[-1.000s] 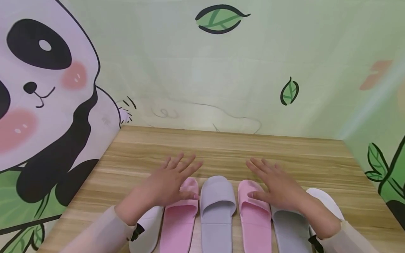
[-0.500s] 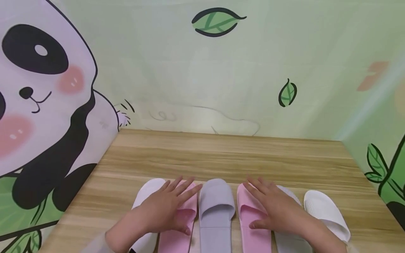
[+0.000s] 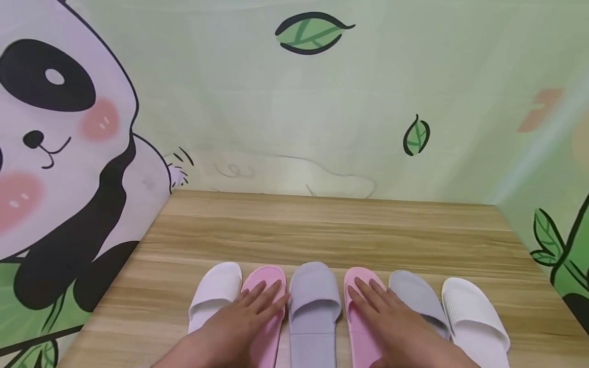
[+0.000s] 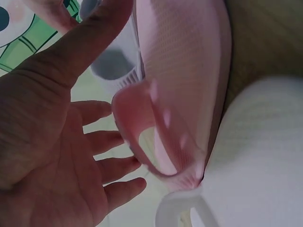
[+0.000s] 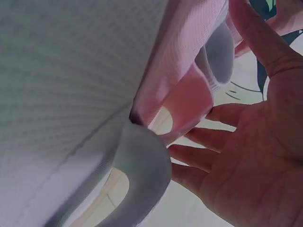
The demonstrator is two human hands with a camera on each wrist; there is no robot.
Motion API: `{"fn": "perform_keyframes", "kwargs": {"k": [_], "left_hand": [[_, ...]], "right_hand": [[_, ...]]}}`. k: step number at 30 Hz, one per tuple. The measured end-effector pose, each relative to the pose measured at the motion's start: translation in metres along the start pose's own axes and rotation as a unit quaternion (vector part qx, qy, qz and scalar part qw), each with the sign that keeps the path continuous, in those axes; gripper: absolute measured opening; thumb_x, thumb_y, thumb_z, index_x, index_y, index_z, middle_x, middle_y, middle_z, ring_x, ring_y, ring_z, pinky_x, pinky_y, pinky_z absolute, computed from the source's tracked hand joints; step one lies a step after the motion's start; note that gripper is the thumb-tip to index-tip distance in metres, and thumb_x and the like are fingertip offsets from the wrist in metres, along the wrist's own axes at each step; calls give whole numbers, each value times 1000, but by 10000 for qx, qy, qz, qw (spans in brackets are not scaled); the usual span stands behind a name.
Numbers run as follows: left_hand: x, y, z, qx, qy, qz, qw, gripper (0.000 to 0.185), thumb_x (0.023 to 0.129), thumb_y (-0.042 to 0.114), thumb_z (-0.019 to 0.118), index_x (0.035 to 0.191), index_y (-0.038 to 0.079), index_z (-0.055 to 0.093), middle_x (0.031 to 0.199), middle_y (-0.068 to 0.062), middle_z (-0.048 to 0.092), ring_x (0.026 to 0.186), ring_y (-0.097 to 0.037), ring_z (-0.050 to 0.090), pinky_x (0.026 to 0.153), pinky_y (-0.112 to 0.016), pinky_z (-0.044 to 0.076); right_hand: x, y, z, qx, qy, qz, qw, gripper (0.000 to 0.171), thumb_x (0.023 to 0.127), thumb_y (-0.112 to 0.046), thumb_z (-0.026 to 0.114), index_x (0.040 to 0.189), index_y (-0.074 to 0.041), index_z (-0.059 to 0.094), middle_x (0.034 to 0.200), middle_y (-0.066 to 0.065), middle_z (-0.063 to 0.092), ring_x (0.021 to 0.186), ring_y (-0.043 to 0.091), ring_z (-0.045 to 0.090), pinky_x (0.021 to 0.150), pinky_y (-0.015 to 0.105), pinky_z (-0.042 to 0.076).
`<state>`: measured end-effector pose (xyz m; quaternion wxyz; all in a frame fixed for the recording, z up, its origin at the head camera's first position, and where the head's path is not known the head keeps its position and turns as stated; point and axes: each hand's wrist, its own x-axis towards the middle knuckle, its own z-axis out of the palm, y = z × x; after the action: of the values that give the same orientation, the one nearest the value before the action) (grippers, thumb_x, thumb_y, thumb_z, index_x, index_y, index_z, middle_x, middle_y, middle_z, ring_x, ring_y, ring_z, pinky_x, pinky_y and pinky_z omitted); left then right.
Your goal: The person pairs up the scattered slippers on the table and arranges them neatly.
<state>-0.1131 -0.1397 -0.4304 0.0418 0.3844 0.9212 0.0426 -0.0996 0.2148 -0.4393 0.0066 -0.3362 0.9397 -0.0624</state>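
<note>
Slippers stand side by side in a row, toes away from me. Over the left pink slipper (image 3: 269, 274) lies my left hand (image 3: 236, 324), palm down with its fingers spread. My right hand (image 3: 391, 322) lies the same way over the right pink slipper (image 3: 360, 335). In the left wrist view, the left fingertips reach the strap edge of the pink slipper (image 4: 184, 56); firm contact cannot be told. The right wrist view has the right fingertips at the straps of the pink slipper (image 5: 191, 42) and a grey slipper (image 5: 147, 146). Neither hand grips anything.
A grey slipper (image 3: 315, 286) stands between the pink ones, another grey slipper (image 3: 414, 291) right of them. White slippers flank the row, one left (image 3: 218, 283), one right (image 3: 474, 306). The wooden board (image 3: 322, 225) ends at a printed wall cloth (image 3: 230, 102).
Both hands have come down and back toward me, from above the slippers' toes to over the pink slippers. The white and grey toes now show more. The head view has shifted slightly.
</note>
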Motion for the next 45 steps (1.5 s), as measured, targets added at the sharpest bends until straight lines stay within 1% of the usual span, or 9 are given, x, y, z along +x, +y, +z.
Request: {"fn": "perform_keyframes", "kwargs": {"k": [5,12,31,33,36,37,40,43,45], "left_hand": [[-2,2,7,223,-49,-15,9997,129,60,60,94,162,11,32,169,-18,31,150,-46,39,113,-58,46],[-6,5,11,227,47,-171,9996,129,64,64,89,163,6,28,169,-24,27,151,-48,35,113,-58,46],[-10,7,16,455,82,-212,9987,120,70,61,84,158,-2,32,165,-32,28,147,-52,39,110,-58,49],[-10,7,15,466,59,-212,9987,122,70,63,83,159,-3,31,165,-32,28,147,-52,38,110,-58,48],[-9,7,14,439,-1,-246,9987,126,68,64,84,160,-2,29,166,-32,26,148,-51,36,111,-59,47],[-9,7,14,420,-30,-265,9988,127,67,64,85,160,-2,28,166,-31,25,149,-51,36,111,-59,47],[-6,8,13,374,-82,-300,9988,129,65,60,89,161,-1,26,167,-30,24,149,-51,35,113,-58,46],[-2,7,12,449,-142,-333,9983,132,64,60,90,161,-1,25,168,-29,22,150,-50,33,115,-56,45],[1,7,11,503,-190,-345,9980,134,62,60,90,162,-1,25,169,-29,21,152,-49,32,116,-55,44]], "right_hand": [[0,-5,5,102,138,109,9998,132,63,-83,77,161,-5,34,165,24,34,150,46,37,114,60,43],[-1,-9,11,-216,445,63,9988,134,64,-92,66,159,-2,34,162,30,36,146,50,42,110,59,47],[-3,-13,24,-808,797,-26,9935,124,68,-83,70,152,2,37,155,36,40,138,55,47,105,56,52],[-2,-13,24,-864,850,-89,9926,123,69,-81,71,152,2,37,154,36,41,138,54,48,107,56,51],[0,-12,24,-889,984,-203,9910,125,67,-82,72,152,3,36,155,34,42,139,52,47,129,46,26],[1,-12,24,-922,1019,-236,9902,126,67,-82,72,152,3,36,154,33,43,139,51,48,129,45,24],[3,-11,20,-661,826,-152,9943,134,63,-87,72,154,3,34,157,33,40,142,52,44,130,48,22],[6,-10,15,-304,459,51,9985,140,59,-88,74,157,3,31,160,36,33,144,56,40,111,62,45],[9,-11,11,-25,188,236,9995,144,56,-85,80,159,2,29,163,36,28,147,57,35,112,63,44]]}}
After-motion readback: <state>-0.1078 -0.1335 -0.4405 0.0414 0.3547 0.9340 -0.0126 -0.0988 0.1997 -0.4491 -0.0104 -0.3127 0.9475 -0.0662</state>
